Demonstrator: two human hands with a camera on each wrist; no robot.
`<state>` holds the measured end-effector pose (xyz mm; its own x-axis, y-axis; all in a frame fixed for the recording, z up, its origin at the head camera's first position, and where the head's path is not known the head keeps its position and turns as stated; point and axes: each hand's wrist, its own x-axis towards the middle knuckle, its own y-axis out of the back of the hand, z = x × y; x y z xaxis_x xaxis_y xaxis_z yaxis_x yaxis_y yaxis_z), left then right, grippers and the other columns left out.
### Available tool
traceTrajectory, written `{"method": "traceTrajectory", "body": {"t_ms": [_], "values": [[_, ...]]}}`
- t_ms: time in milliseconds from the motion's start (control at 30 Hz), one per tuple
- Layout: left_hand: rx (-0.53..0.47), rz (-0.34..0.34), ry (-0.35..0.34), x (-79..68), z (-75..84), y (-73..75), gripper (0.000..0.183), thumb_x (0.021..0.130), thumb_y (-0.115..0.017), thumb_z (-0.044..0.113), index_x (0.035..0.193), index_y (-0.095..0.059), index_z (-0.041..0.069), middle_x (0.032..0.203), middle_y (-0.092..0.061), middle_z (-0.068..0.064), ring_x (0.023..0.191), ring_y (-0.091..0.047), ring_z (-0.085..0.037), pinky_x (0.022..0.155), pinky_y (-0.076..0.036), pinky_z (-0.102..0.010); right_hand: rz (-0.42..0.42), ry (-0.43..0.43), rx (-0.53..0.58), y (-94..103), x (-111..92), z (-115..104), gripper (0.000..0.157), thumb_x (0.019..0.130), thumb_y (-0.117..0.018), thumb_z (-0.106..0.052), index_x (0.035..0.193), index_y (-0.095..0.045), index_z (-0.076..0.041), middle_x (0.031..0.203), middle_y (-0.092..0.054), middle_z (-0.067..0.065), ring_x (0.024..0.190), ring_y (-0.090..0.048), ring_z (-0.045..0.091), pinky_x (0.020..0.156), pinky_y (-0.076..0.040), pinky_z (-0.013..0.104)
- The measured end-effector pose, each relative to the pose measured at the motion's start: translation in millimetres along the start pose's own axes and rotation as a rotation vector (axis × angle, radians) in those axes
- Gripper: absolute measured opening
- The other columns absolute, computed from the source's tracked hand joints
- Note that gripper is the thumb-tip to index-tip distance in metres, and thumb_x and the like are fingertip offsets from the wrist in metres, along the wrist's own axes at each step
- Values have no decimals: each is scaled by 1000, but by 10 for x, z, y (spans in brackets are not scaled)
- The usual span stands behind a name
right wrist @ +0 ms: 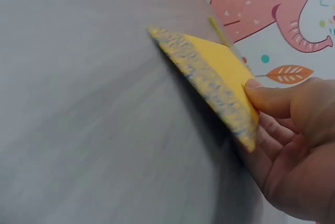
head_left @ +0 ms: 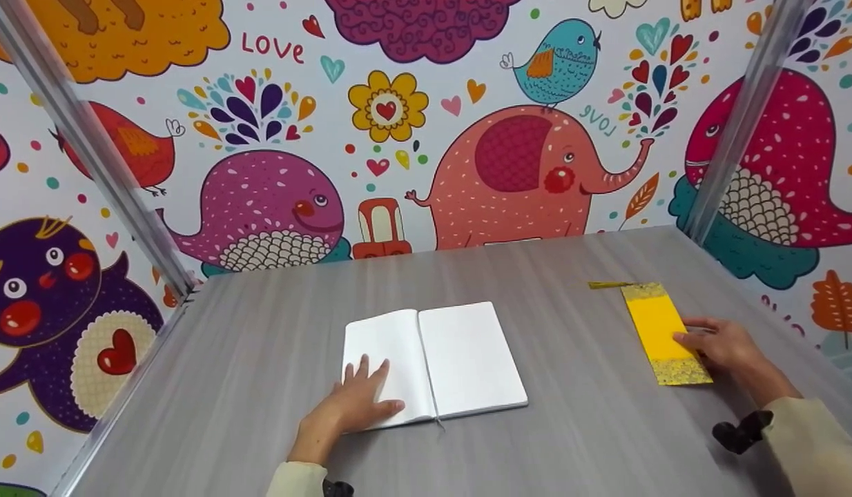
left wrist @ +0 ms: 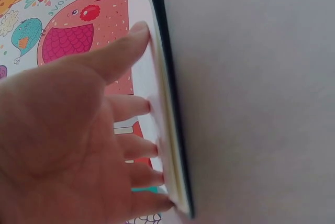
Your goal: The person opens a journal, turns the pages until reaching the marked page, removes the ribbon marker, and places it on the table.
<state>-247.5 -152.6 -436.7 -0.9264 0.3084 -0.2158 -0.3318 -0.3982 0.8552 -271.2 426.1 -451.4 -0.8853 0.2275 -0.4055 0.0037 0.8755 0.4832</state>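
Note:
An open notebook (head_left: 467,362) with blank white pages lies on the table, a thin ribbon hanging from the foot of its spine. On its left page my left hand (head_left: 360,397) rests with fingers spread; the left wrist view shows the fingertips touching the page and the dark cover edge (left wrist: 175,103) beneath. Off to the right, my right hand (head_left: 726,345) pinches a yellow bookmark (head_left: 657,324) by its right edge, thumb on top. Speckled bands cross both ends of the bookmark, and a tassel (head_left: 609,284) extends from its far end. In the right wrist view, the bookmark's near end is raised off the table.
The grey wood-grain table (head_left: 260,331) spreads around the notebook. Behind it stands a wall (head_left: 391,159) printed with cartoon animals, and metal posts (head_left: 115,152) rise at the table's back corners. Black straps show at both cuffs.

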Motion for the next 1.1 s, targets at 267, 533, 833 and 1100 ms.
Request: {"method": "traceTrajectory", "body": {"t_ms": [267, 533, 833, 1100], "values": [[6, 0, 0, -10, -2, 13, 77, 95, -65, 40, 154, -35, 2, 162, -17, -35, 148, -13, -59, 117, -18, -71, 62, -3, -127, -96, -45, -147, 76, 94, -70, -30, 149, -33, 7, 138, -44, 34, 96, -59, 28, 77, -56, 23], [2, 1, -8, -30, -6, 12, 77, 95, -66, 40, 154, -35, 2, 161, -17, -36, 148, -14, -60, 117, -18, -71, 143, -15, -254, -305, -130, -266, 66, 97, -66, -24, 145, -37, 10, 140, -43, 34, 102, -54, 35, 78, -53, 26], [0, 5, -7, -5, -11, 11, 78, 94, -66, 41, 155, -35, 2, 162, -17, -35, 148, -13, -59, 117, -19, -71, 141, 25, -282, -358, -151, -279, 62, 98, -63, -19, 144, -37, 13, 136, -46, 34, 97, -56, 32, 70, -55, 23], [-35, 30, 14, -13, -18, 4, 77, 93, -69, 38, 154, -37, 4, 162, -9, -37, 150, -9, -57, 117, -20, -70, 239, 74, -376, -530, -182, -370, 57, 98, -59, -17, 143, -41, 12, 140, -43, 36, 104, -49, 43, 100, -51, 51]]}}
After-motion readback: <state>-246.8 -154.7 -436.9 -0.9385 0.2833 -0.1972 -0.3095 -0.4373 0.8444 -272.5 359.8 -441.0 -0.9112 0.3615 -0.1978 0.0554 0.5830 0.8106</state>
